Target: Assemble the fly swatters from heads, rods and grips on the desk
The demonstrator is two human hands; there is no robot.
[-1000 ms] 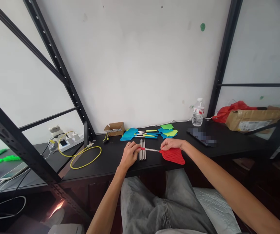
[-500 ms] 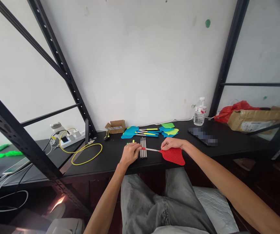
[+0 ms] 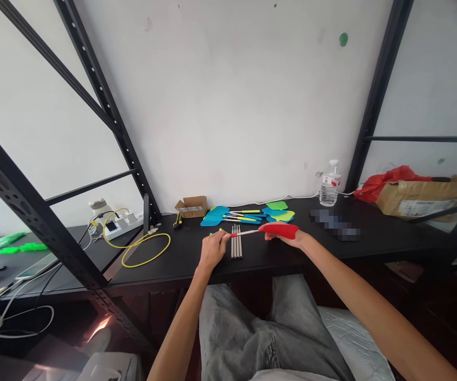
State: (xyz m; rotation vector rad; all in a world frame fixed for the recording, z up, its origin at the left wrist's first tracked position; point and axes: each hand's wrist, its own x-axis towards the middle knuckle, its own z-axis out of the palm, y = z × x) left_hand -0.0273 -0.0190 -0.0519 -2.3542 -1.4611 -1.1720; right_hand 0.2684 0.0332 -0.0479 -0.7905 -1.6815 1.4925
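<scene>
"Where's the swatter (image 3: 279, 229) from those fingers?"
"Between them, its long axis running sideways: left hand (image 3: 212, 250) closed on the grip end, right hand (image 3: 289, 240) holding the head from beneath. Neither's nearer."
"And its looks?"
"Red head, tilted almost edge-on; slim silvery shaft; red by the left fingers."
</scene>
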